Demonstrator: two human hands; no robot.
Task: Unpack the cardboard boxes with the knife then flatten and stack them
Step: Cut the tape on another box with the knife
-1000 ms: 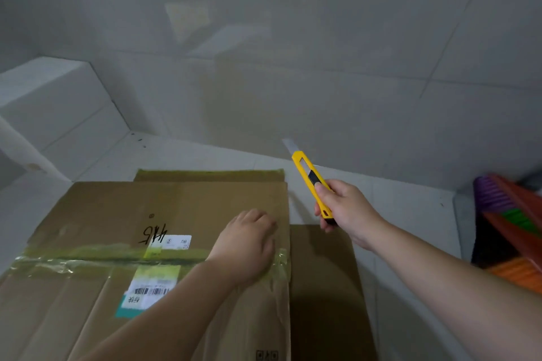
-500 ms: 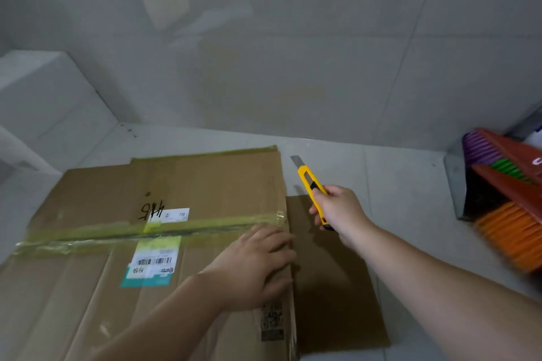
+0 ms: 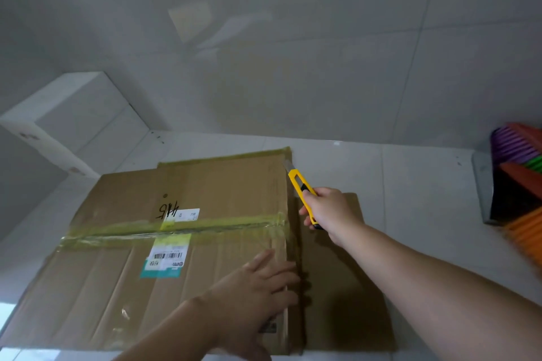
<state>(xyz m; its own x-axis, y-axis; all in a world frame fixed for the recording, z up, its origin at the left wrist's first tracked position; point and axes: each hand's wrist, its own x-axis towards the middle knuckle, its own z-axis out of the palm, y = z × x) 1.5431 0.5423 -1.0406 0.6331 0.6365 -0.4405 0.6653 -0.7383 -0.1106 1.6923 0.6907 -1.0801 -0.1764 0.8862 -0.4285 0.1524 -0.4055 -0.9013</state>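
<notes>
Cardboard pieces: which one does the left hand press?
The taped cardboard box bearing labels; the left hand lies flat on it. The plain cardboard sheet beside it is untouched.

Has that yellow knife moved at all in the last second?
Yes. The yellow knife has come down toward the cardboard box's far right corner; its blade tip now sits there.

Bare floor (image 3: 410,184) lies open at 1 to 3 o'clock of the box (image 3: 181,243), up to the brooms (image 3: 519,184) at 3 o'clock. The wall (image 3: 293,53) closes 12 o'clock, with a strip of floor before it. A ledge (image 3: 67,114) blocks 10 o'clock.
</notes>
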